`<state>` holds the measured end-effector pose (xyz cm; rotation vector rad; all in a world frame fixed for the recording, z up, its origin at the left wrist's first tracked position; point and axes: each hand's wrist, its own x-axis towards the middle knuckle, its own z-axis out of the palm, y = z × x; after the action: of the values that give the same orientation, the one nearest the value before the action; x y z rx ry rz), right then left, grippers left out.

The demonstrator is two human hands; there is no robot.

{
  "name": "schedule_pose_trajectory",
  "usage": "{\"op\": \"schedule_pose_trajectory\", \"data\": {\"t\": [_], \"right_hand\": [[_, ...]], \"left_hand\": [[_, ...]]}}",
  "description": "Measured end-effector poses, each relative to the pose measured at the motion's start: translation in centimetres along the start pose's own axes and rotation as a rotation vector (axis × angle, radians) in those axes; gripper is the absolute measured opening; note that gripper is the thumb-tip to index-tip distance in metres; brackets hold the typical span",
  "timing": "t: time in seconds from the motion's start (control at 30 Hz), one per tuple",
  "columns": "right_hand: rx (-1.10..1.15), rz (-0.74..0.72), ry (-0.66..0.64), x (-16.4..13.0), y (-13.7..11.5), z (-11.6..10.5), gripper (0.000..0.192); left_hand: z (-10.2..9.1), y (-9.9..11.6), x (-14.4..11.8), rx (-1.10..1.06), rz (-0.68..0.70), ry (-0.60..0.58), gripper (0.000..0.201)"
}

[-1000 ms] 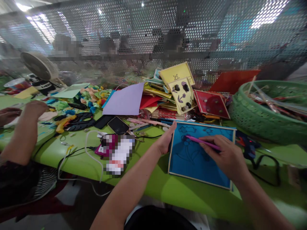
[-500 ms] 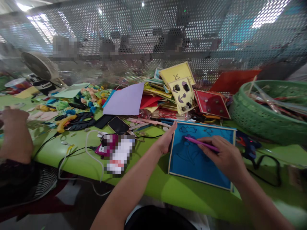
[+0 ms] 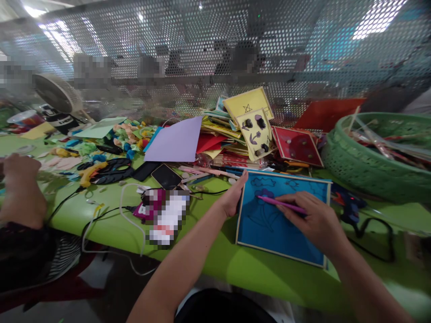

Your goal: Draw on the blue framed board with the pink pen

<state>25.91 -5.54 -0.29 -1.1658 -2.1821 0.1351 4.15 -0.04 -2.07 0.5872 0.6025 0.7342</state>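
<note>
A blue card [image 3: 269, 229] with a pale border lies flat on the green table [image 3: 256, 273], with dark outlines of clouds and flowers drawn on it. My right hand [image 3: 313, 220] grips a purple pen [image 3: 279, 203], its tip touching a flower near the card's upper left. My left hand [image 3: 233, 197] rests against the card's left edge, fingers pressed to it, holding nothing.
A green woven basket [image 3: 357, 166] of sticks stands at the right, a glue gun [image 3: 346, 206] with a black cord beside the card. Stacked coloured cards [image 3: 256, 130], a lilac sheet [image 3: 177, 141], a phone [image 3: 165, 176], scissors [image 3: 111, 172] and scraps lie behind. Another person's hand [image 3: 18, 170] rests at far left.
My right hand has slid the pen tip slightly left and down over the flower drawing. The other person's hand at the left pulled back toward the table edge.
</note>
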Motion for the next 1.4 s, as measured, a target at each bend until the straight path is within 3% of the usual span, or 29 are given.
{"op": "schedule_pose_trajectory", "data": {"t": [0.57, 0.87, 1.23, 1.4], "right_hand": [[-0.055, 0.007, 0.09, 0.2, -0.1, 0.3, 0.014], [-0.038, 0.032, 0.086, -0.1, 0.2, 0.1, 0.014], [0.0, 0.001, 0.017, 0.0, 0.1, 0.3, 0.015], [-0.016, -0.008, 0.047, 0.0, 0.1, 0.4, 0.014]], "left_hand": [[0.0, 0.0, 0.0, 0.007, 0.007, -0.027, 0.074], [-1.1, -0.2, 0.8, 0.001, -0.04, -0.06, 0.08], [-0.9, -0.4, 0.6, -0.01, -0.006, -0.066, 0.082], [-0.4, 0.0, 0.4, 0.002, -0.032, -0.062, 0.082]]}}
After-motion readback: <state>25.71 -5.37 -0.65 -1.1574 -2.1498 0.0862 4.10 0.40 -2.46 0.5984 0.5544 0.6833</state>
